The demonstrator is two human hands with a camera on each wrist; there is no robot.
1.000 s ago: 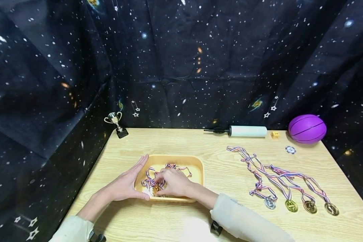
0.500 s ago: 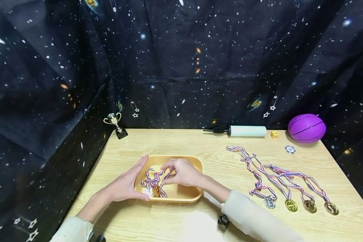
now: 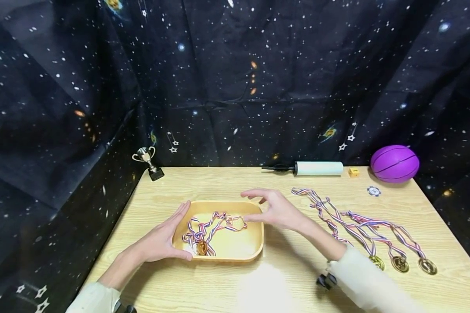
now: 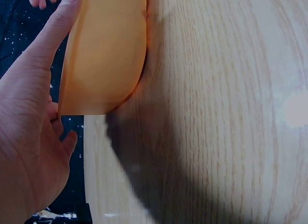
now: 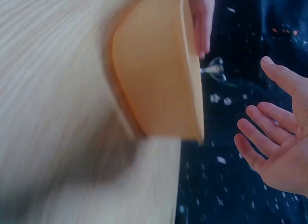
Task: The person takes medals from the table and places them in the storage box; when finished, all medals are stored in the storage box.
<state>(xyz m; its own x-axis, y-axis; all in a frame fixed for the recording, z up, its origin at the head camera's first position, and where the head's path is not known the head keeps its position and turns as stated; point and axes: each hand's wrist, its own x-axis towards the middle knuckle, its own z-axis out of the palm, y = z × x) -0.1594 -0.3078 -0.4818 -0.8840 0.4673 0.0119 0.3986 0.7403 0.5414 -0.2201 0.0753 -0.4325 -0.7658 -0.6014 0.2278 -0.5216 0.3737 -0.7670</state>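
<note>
An orange plastic tub (image 3: 235, 251) stands on the table, holding tangled red, white and blue ribbons (image 3: 199, 234) and a gold-coloured medal (image 3: 202, 248) at its left front. My left hand (image 3: 156, 242) grips the tub's left end, thumb along the front rim and fingers at the back rim. Over the tub's right rim is my right hand (image 3: 281, 211), fingers spread and loosely bent, holding nothing. In the right wrist view that hand (image 5: 284, 132) appears beside the tub (image 5: 154, 65) with its palm bare.
Several ribboned medals (image 3: 400, 264) lie at the right, one covered by my right sleeve (image 3: 360, 274). Along the back are a small trophy (image 3: 149, 163), a hand pump (image 3: 319, 168), a yellow cube (image 3: 354, 172) and a purple ball (image 3: 394, 164). A poker chip (image 3: 374, 191) lies before the ball.
My right hand has left the ribbons inside the tub and moved right and up to its right rim. The medal and ribbons there are uncovered. My left hand has stayed on the tub.
</note>
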